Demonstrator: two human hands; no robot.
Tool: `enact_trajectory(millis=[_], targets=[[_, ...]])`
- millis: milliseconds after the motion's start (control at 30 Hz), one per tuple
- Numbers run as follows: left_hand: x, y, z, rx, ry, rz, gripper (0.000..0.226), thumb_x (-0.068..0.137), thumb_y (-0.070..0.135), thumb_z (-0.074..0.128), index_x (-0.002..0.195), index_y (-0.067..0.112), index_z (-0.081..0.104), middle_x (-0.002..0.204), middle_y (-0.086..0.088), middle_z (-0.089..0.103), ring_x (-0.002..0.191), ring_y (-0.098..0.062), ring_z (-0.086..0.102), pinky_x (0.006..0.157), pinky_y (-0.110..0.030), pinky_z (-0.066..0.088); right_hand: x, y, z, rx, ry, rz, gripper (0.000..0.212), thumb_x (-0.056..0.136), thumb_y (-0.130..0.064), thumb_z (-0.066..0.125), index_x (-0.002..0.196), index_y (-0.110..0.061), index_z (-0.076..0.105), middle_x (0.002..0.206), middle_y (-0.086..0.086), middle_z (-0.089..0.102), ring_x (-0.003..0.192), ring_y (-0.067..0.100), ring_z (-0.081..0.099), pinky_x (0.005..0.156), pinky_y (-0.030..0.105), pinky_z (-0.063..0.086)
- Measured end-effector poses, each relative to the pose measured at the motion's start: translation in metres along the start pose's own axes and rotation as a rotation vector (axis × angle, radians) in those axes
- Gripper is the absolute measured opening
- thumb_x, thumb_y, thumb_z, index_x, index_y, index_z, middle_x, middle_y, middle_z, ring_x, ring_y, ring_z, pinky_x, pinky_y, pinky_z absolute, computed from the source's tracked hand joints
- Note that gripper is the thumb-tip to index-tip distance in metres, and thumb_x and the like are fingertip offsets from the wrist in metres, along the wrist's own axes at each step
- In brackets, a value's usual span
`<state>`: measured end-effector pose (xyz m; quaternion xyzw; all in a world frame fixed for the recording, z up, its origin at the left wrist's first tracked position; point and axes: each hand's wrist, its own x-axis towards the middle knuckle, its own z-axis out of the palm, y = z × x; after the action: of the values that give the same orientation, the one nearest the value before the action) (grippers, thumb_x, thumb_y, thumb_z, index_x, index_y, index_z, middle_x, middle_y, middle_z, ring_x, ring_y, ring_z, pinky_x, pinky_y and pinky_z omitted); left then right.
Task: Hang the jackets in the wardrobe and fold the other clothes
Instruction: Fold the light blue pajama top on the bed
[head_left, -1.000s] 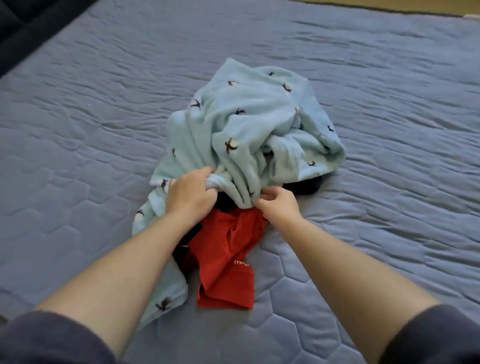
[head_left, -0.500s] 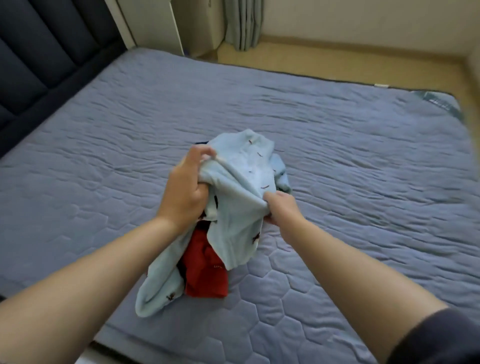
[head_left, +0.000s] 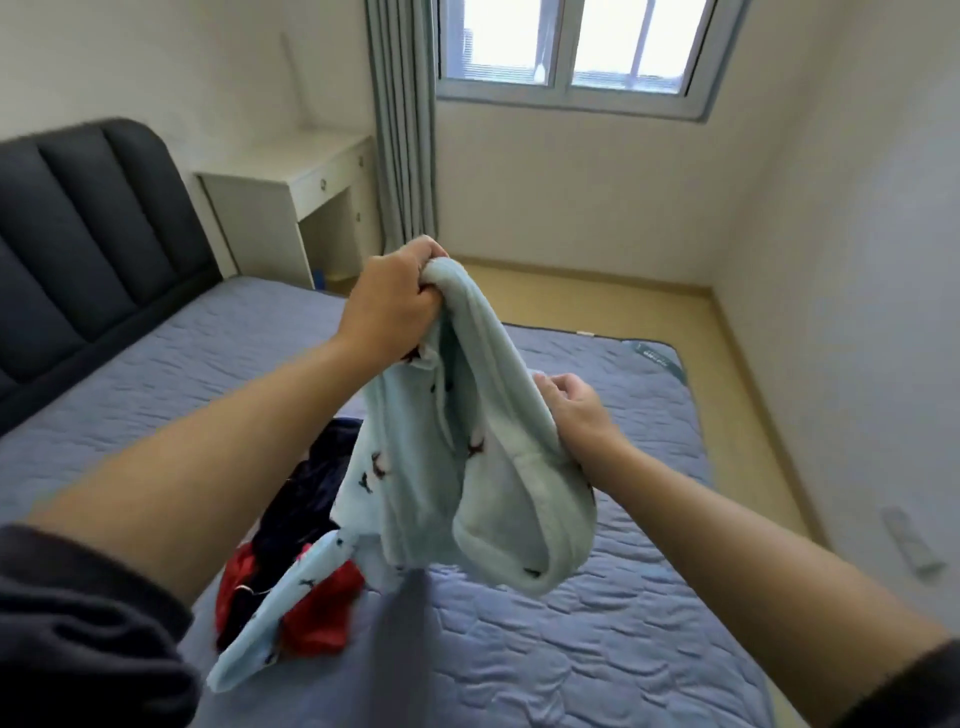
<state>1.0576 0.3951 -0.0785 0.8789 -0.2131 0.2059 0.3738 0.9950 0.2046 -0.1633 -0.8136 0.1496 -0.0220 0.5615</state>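
A light blue fleece garment (head_left: 457, 467) with small dark animal prints hangs in the air above the bed. My left hand (head_left: 389, 306) grips its upper edge, raised high. My right hand (head_left: 576, 415) holds another part of the edge, lower and to the right. One pale blue sleeve (head_left: 270, 618) trails down onto the pile. Under it on the bed lie a red garment (head_left: 317, 618) and a dark navy garment (head_left: 306, 493).
The bed has a blue-grey quilted cover (head_left: 571, 649) and a dark padded headboard (head_left: 88, 228) at left. A white desk (head_left: 296, 192) stands beyond it by a grey-green curtain (head_left: 402, 119) and a window (head_left: 571, 47). Wooden floor (head_left: 623, 296) runs along the far and right sides.
Both hands have lifted the light blue garment up off the pile, from the bed surface to chest height. The view has tilted up to take in the room.
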Motion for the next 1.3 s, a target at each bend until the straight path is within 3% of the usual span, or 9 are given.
enact_trajectory(millis=[167, 233, 333, 533, 733, 833, 1033, 1167, 1300], targets=[[0.004, 0.103, -0.024, 0.237, -0.088, 0.128, 0.022, 0.087, 0.009, 0.046, 0.103, 0.014, 0.060, 0.092, -0.009, 0.066, 0.084, -0.026, 0.059, 0.067, -0.036, 0.044, -0.074, -0.028, -0.095, 0.004, -0.034, -0.193, 0.032, 0.096, -0.043, 0.047, 0.118, -0.019, 0.051, 0.100, -0.005, 0.058, 0.091, 0.013, 0.055, 0.073, 0.028, 0.044], [-0.001, 0.134, -0.025, 0.234, -0.105, 0.144, 0.023, 0.086, 0.009, 0.047, 0.103, 0.016, 0.061, 0.094, -0.008, 0.066, 0.085, -0.027, 0.059, 0.070, -0.038, 0.047, -0.098, -0.027, -0.119, 0.044, -0.163, -0.246, 0.059, 0.090, -0.046, 0.056, 0.140, -0.026, 0.032, 0.123, -0.006, 0.047, 0.109, 0.014, 0.052, 0.080, 0.025, 0.049], [-0.011, 0.180, -0.018, 0.155, -0.100, 0.210, 0.027, 0.084, 0.008, 0.044, 0.104, 0.018, 0.061, 0.094, -0.006, 0.067, 0.087, -0.028, 0.061, 0.077, -0.044, 0.052, -0.120, -0.024, -0.129, 0.009, -0.258, -0.281, 0.090, 0.072, -0.046, 0.072, 0.146, -0.032, 0.021, 0.125, -0.013, 0.047, 0.111, 0.010, 0.053, 0.093, 0.033, 0.048], [-0.047, 0.207, 0.006, -0.050, -0.096, 0.120, 0.033, 0.071, 0.016, 0.045, 0.099, 0.017, 0.064, 0.089, -0.004, 0.067, 0.088, -0.026, 0.060, 0.077, -0.038, 0.050, -0.130, -0.021, -0.138, 0.105, 0.081, -0.331, 0.021, 0.081, -0.017, 0.067, 0.100, -0.019, 0.058, 0.085, -0.010, 0.060, 0.083, 0.012, 0.058, 0.069, 0.023, 0.048], [-0.135, 0.138, 0.063, -0.505, -0.287, -0.347, 0.043, 0.068, 0.049, 0.070, 0.098, 0.025, 0.052, 0.097, -0.008, 0.061, 0.079, -0.016, 0.059, 0.064, -0.019, 0.048, -0.133, 0.002, -0.166, 0.349, 0.176, -0.262, 0.021, 0.086, -0.009, 0.061, 0.107, -0.006, 0.064, 0.093, 0.003, 0.069, 0.082, 0.013, 0.065, 0.064, 0.020, 0.052], [-0.178, 0.111, 0.104, -0.665, -0.331, -0.491, 0.074, 0.048, 0.065, 0.073, 0.105, 0.024, 0.052, 0.106, -0.011, 0.065, 0.093, -0.021, 0.064, 0.071, -0.023, 0.052, -0.134, -0.006, -0.187, 0.369, 0.236, -0.298, 0.014, 0.086, -0.007, 0.059, 0.099, -0.009, 0.065, 0.089, 0.003, 0.068, 0.073, 0.003, 0.066, 0.062, 0.018, 0.052], [-0.207, 0.115, 0.161, -0.506, -0.576, -0.417, 0.082, 0.073, 0.038, 0.079, 0.140, 0.019, 0.036, 0.135, 0.010, 0.041, 0.123, -0.004, 0.039, 0.091, -0.018, 0.035, -0.137, -0.037, -0.222, 0.509, 0.293, -0.316, 0.009, 0.089, -0.008, 0.060, 0.092, -0.015, 0.064, 0.088, 0.001, 0.067, 0.080, 0.014, 0.064, 0.075, 0.030, 0.056], [-0.190, 0.136, 0.191, -0.483, -0.604, -0.323, 0.108, 0.050, 0.052, 0.082, 0.139, 0.033, 0.025, 0.139, 0.010, 0.037, 0.128, -0.010, 0.037, 0.104, -0.026, 0.035, -0.147, -0.057, -0.237, 0.490, 0.263, -0.392, 0.008, 0.090, -0.013, 0.059, 0.096, -0.012, 0.064, 0.085, 0.000, 0.069, 0.075, 0.007, 0.067, 0.070, 0.026, 0.054], [-0.170, 0.160, 0.215, -0.484, -0.499, -0.356, 0.073, 0.060, 0.024, 0.078, 0.125, 0.024, 0.044, 0.106, 0.002, 0.059, 0.093, -0.016, 0.058, 0.062, -0.019, 0.048, -0.152, -0.069, -0.256, 0.572, 0.277, -0.422, 0.007, 0.090, -0.014, 0.060, 0.091, -0.010, 0.066, 0.088, 0.005, 0.070, 0.080, 0.015, 0.066, 0.076, 0.032, 0.056]])
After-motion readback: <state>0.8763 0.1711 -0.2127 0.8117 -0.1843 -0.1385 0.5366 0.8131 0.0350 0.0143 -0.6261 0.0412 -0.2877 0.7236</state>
